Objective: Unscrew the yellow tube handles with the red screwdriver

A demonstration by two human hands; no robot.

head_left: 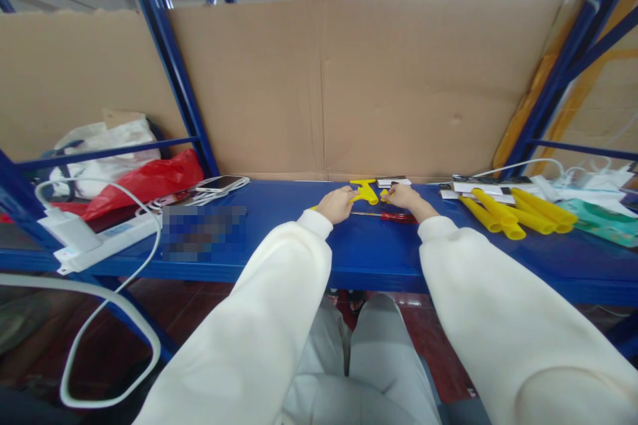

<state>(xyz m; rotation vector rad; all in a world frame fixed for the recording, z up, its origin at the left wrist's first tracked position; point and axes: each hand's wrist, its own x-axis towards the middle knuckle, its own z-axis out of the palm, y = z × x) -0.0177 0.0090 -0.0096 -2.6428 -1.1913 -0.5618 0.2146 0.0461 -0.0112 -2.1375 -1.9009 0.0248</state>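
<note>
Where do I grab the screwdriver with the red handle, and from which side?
Probably best by its red handle, from above and the near side, where the blue table is open. The screwdriver lies flat, sideways to you, and the handle is thicker than the thin metal shaft, so fingers should get more to hold.
</note>
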